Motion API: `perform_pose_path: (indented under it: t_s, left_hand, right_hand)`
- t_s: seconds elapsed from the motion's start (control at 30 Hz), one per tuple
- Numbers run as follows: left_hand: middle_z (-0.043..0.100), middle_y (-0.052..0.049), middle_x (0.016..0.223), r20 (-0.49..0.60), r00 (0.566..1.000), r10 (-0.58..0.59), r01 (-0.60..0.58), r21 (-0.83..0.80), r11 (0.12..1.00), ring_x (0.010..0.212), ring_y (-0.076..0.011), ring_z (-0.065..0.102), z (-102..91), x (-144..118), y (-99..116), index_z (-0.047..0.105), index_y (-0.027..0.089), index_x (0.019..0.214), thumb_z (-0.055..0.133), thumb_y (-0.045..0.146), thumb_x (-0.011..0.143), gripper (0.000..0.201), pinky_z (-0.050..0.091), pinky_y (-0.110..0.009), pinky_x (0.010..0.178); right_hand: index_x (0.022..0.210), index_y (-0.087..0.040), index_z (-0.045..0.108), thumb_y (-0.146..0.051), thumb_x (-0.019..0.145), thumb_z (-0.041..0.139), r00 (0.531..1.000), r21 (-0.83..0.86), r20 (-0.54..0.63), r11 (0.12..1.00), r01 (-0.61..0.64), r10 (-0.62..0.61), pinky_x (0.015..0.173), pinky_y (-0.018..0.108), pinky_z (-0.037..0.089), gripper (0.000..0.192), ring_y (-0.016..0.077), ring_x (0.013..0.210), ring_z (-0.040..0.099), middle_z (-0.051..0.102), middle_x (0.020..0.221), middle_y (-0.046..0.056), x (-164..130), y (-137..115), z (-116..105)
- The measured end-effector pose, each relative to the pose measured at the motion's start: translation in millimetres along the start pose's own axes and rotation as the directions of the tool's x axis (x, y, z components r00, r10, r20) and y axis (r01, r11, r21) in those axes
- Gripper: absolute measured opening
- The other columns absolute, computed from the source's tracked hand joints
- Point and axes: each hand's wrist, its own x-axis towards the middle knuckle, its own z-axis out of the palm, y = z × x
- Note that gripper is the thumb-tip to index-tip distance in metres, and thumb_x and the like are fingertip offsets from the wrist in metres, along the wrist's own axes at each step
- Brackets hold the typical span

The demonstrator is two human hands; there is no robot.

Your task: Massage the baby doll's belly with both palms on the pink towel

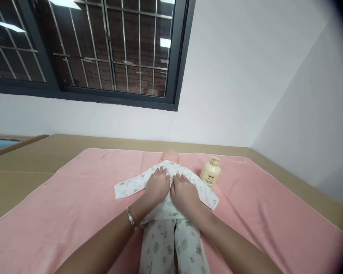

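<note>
A doll lies on its back, its smooth head point(170, 155) showing above the collar. It wears a white long-sleeved baby top point(167, 210) with small prints and matching trousers point(159, 243). My left hand point(157, 185) rests on the chest of the top, fingers bent at the front near the neckline. Close beside it, my right hand point(185, 193) is on the other side of the chest, its fingers also curled onto the cloth. Both hands seem to pinch the fabric, though the fingertips are partly hidden. The two sleeves spread outward.
A pale yellow pump bottle point(210, 173) stands right of the doll, near the sleeve. Under everything lies a pink sheet point(82, 198) on a wooden-coloured surface point(60, 146). Behind are a white wall point(223, 76) and a dark-framed barred window point(117, 99).
</note>
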Motion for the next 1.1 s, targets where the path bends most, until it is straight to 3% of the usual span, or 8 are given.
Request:
perform_pose_path:
  t_s: [0.2,0.33,0.47,0.53,0.67,0.83,1.0,1.1]
  left_hand:
    - [0.037,-0.017,0.151,0.010,0.999,0.038,-0.037,-0.081,0.996,0.144,-0.0299,0.027,8.9,10.5,-12.1,0.041,0.005,0.141,0.030,0.033,0.096,0.054,0.026,-0.047,0.117]
    - [0.049,-0.019,0.143,0.019,0.999,0.049,-0.047,-0.056,0.997,0.137,-0.0286,0.041,-2.9,0.4,1.4,0.052,0.006,0.132,0.031,0.025,0.095,0.047,0.034,-0.043,0.112]
    - [0.071,-0.013,0.108,0.112,0.994,0.015,-0.001,-0.118,0.993,0.104,-0.0260,0.066,-26.8,-11.1,18.1,0.067,0.015,0.101,0.033,0.023,0.093,0.037,0.049,-0.038,0.090]
    - [0.073,-0.012,0.096,0.132,0.991,-0.013,0.030,-0.128,0.991,0.091,-0.0253,0.069,-34.4,-13.4,21.9,0.068,0.017,0.091,0.033,0.024,0.092,0.036,0.050,-0.037,0.081]
    - [0.074,-0.012,0.092,0.129,0.989,-0.066,0.084,-0.141,0.986,0.088,-0.0247,0.068,-36.5,-9.6,16.7,0.069,0.017,0.084,0.033,0.024,0.091,0.037,0.049,-0.035,0.077]
    - [0.073,-0.012,0.100,0.116,0.991,-0.067,0.088,-0.182,0.979,0.095,-0.0243,0.068,-27.0,2.5,-0.9,0.069,0.017,0.092,0.036,0.026,0.090,0.035,0.049,-0.035,0.083]
    - [0.067,-0.014,0.122,0.042,0.999,0.025,-0.018,-0.147,0.989,0.118,-0.0244,0.060,-10.7,8.7,-9.3,0.068,0.016,0.103,0.031,0.030,0.095,0.040,0.043,-0.039,0.101]
    - [0.058,-0.017,0.134,-0.010,1.000,0.012,-0.013,-0.107,0.994,0.133,-0.0272,0.046,3.8,7.7,-9.4,0.061,0.011,0.119,0.032,0.032,0.096,0.043,0.035,-0.043,0.111]
  right_hand:
    - [0.135,-0.004,0.052,-0.026,0.098,0.032,1.000,-0.013,-0.007,1.000,0.027,-0.027,0.111,0.044,0.033,0.047,0.0313,0.131,0.046,0.052,0.136,0.021,3.7,-0.7,2.4]
    - [0.134,-0.010,0.054,-0.030,0.102,0.025,1.000,0.132,-0.015,0.991,0.028,-0.026,0.113,0.041,0.031,0.047,0.0264,0.136,0.040,0.047,0.143,0.016,21.8,21.1,5.7]
    - [0.130,-0.013,0.055,-0.033,0.103,0.023,0.997,0.226,-0.022,0.971,0.079,-0.076,0.115,0.039,0.029,0.046,0.0227,0.139,0.036,0.044,0.146,0.013,32.7,37.3,7.6]
    - [0.127,-0.011,0.057,-0.032,0.103,0.024,0.995,0.225,-0.032,0.970,0.095,-0.090,0.116,0.039,0.027,0.046,0.0221,0.139,0.036,0.045,0.145,0.014,32.2,36.9,8.0]
    - [0.119,-0.012,0.062,-0.029,0.103,0.025,0.991,0.180,-0.086,0.976,0.121,-0.107,0.116,0.039,0.027,0.044,0.0219,0.132,0.045,0.054,0.137,0.014,23.3,24.0,5.7]
    - [0.108,-0.013,0.067,-0.024,0.102,0.023,0.988,0.138,-0.129,0.986,0.096,-0.079,0.115,0.036,0.030,0.045,0.0216,0.125,0.051,0.062,0.125,0.013,10.3,7.5,2.8]
    - [0.124,-0.008,0.061,-0.024,0.101,0.026,0.992,0.069,-0.106,0.994,0.081,-0.073,0.116,0.038,0.029,0.045,0.0239,0.126,0.050,0.060,0.129,0.016,2.0,0.2,7.5]
    - [0.129,-0.005,0.058,-0.023,0.099,0.027,0.991,0.049,-0.110,0.995,0.082,-0.077,0.116,0.039,0.028,0.047,0.0251,0.129,0.048,0.058,0.132,0.016,0.3,-0.8,10.3]
